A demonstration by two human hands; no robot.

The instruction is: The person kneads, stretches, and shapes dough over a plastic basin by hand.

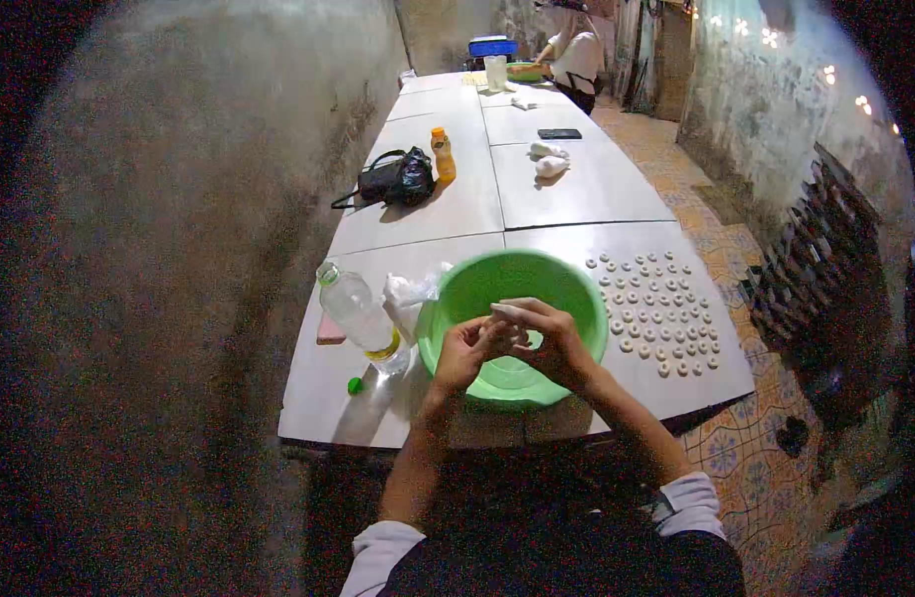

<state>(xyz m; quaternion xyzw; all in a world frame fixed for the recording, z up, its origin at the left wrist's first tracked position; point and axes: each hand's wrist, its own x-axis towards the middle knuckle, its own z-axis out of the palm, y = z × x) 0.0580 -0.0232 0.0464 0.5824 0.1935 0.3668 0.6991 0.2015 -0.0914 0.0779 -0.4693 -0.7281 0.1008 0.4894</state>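
My left hand point(462, 355) and my right hand point(557, 343) meet above a large light-green plastic basin point(512, 267), fingers bent and pressed together. Something pale and whitish shows at the fingertips; whether it is a separate piece or a coating on the fingers, I cannot make out. Behind my hands, the basin's inside is partly hidden. To the right of the basin, several small pale rings point(658, 316), like shaped dough, lie in rows on the white tabletop. Left of it stands a clear plastic bottle point(356, 308) without its cap, a little liquid at the bottom.
A green cap point(355, 385) lies by the bottle, and a crumpled plastic bag point(410, 290) touches the basin's left side. Farther back are a black bag point(396, 179), an orange bottle point(443, 157), white bundles point(549, 162) and a phone point(559, 133). Another person point(577, 55) works at the far end.
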